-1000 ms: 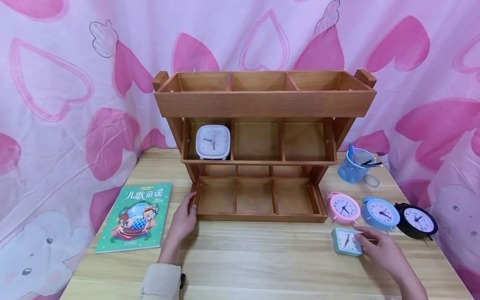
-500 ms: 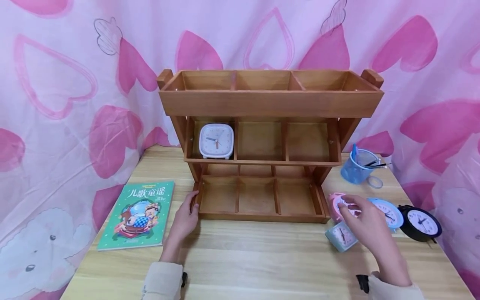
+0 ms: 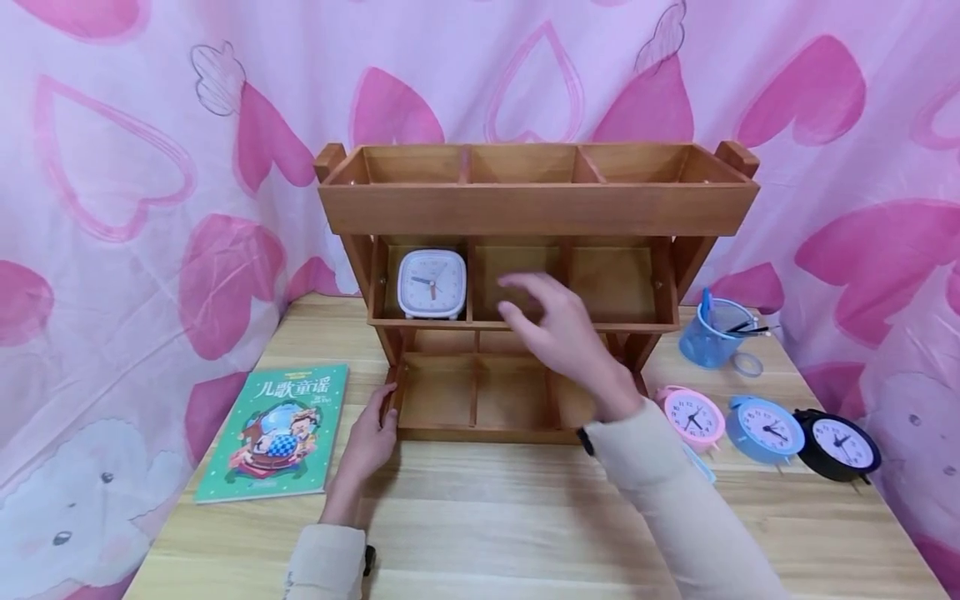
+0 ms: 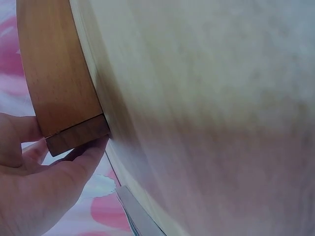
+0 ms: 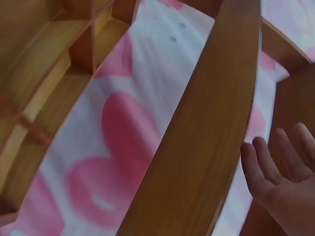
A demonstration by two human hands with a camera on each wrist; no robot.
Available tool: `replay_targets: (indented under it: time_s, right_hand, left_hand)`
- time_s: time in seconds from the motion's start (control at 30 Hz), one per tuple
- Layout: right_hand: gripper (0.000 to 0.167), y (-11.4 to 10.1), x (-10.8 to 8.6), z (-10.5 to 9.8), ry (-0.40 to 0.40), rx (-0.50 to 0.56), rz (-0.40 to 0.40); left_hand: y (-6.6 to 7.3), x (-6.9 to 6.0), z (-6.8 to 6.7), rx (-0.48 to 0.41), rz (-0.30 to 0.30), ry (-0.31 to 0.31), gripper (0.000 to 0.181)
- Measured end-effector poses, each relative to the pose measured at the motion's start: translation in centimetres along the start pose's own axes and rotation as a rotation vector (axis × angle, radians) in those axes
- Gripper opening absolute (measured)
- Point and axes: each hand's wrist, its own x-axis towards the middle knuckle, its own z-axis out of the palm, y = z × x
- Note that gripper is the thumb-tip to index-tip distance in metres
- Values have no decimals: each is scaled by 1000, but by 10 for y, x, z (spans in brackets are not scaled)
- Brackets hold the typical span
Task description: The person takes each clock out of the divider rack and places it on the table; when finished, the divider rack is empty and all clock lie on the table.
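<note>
My left hand (image 3: 369, 442) grips the lower left corner of a brown three-tier wooden shelf (image 3: 525, 208); in the left wrist view the thumb and fingers pinch that corner (image 4: 76, 135). My right hand (image 3: 558, 329) hangs in front of the middle tier, holding nothing, its fingers extended and thumb apart. In the right wrist view its fingers (image 5: 251, 167) are beside a wooden board of the shelf. A white alarm clock (image 3: 432, 284) stands in the middle tier's left compartment, left of the right hand. A mint square clock (image 3: 701, 465) lies mostly hidden behind the right sleeve.
Pink (image 3: 692, 418), blue (image 3: 767, 429) and black alarm clocks (image 3: 838, 445) lie in a row at the right. Behind them are a blue mesh pen cup (image 3: 705, 337) and a tape ring (image 3: 747, 364). A green children's book (image 3: 273, 433) lies at the left.
My right hand has let go of the mint clock, leaving it turned beside the pink one, and moved left and up to the middle tier. The left hand keeps its grip on the shelf.
</note>
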Motion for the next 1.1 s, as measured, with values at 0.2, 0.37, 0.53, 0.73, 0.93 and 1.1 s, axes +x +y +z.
replay_targets:
  time_s: [0.2, 0.37, 0.53, 0.73, 0.93, 1.1]
  right_hand:
    - [38, -4, 53, 37, -72, -49, 28]
    - [42, -1, 70, 57, -114, -276, 106]
    - [46, 0, 76, 69, -154, -437, 136]
    - [41, -3, 78, 70, -156, -442, 164]
    - [41, -5, 80, 67, -169, -402, 148]
    - [44, -4, 80, 65, -169, -355, 108]
  left_hand:
    - [-1, 0, 1, -3, -1, 17, 47]
    - [-3, 0, 2, -3, 4, 35, 46]
    - [-3, 0, 3, -9, -4, 39, 46]
    - [-4, 1, 4, 2, 46, 77, 45]
    - [-6, 0, 4, 17, 73, 104, 44]
    - [-7, 0, 4, 12, 59, 90, 45]
